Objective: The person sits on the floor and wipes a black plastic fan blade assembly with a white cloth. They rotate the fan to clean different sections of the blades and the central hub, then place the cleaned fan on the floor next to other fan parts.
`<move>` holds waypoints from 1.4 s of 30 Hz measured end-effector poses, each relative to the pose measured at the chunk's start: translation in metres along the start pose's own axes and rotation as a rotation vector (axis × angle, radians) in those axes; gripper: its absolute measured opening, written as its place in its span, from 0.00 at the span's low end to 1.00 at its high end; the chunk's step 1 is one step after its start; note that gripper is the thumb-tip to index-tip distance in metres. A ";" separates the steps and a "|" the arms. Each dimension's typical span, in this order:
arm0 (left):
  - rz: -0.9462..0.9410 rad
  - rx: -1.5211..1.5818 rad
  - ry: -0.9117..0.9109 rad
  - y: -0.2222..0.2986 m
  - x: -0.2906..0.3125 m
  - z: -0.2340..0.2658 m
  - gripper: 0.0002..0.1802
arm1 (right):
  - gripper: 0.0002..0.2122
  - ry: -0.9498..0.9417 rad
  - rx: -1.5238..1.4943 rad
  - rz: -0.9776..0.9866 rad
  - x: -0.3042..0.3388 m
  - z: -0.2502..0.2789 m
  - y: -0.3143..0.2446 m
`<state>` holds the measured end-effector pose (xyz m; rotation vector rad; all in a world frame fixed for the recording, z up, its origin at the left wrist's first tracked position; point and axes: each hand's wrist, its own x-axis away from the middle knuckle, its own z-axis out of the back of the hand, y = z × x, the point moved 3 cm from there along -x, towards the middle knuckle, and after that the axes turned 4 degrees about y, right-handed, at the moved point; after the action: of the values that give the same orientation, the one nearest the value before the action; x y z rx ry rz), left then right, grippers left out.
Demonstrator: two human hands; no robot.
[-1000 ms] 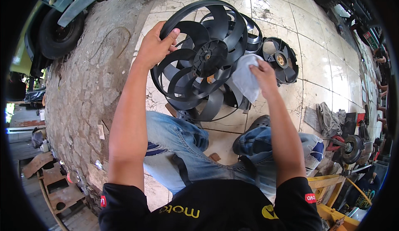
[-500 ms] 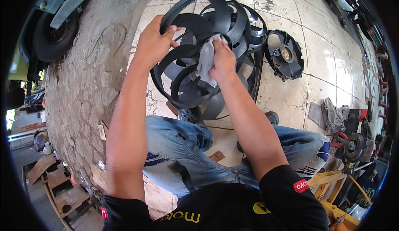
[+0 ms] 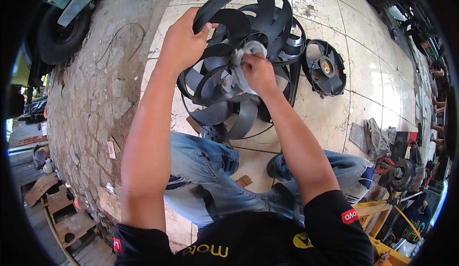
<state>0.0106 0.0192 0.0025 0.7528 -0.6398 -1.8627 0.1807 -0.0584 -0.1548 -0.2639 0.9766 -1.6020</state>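
Note:
A black plastic radiator fan [image 3: 215, 114] with curved blades and an outer ring is held up, tilted, above my knees. My left hand [image 3: 184, 41] is closed around the upper left of its ring, thumb on the inner side. My right hand [image 3: 260, 76] grips a crumpled grey rag [image 3: 237, 77] and presses it at the hub in the fan's middle. The rag and fingers cover most of the hub. Behind the held fan, partly hidden, is another black fan with its shroud [image 3: 295, 41].
A smaller square-framed fan [image 3: 325, 67] lies on the cracked tiles [image 3: 368, 65] to the right. Grey cloth [image 3: 379, 137] lies beyond my right knee, near a small wheel [image 3: 402, 175] and a yellow metal frame [image 3: 373, 211]. Rough stone ground and a vehicle tyre [image 3: 62, 34] are at the left.
The held fan has tilted, its upper ring shifting slightly right and up. My right hand has moved a little right and down, and the rag is bunched differently. My left hand keeps its grip.

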 end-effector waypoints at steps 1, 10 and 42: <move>0.003 -0.003 -0.013 0.004 -0.003 0.000 0.13 | 0.10 0.011 0.022 0.020 0.001 0.001 0.006; -0.081 0.005 -0.039 0.010 0.002 0.000 0.12 | 0.11 0.380 -0.208 -0.284 -0.013 0.004 -0.016; -0.065 -0.030 -0.039 -0.003 -0.008 0.007 0.13 | 0.11 0.382 -1.030 -0.624 -0.016 -0.006 0.000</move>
<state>0.0064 0.0286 0.0066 0.7269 -0.6169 -1.9466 0.1820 -0.0414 -0.1530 -1.0727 2.1342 -1.5677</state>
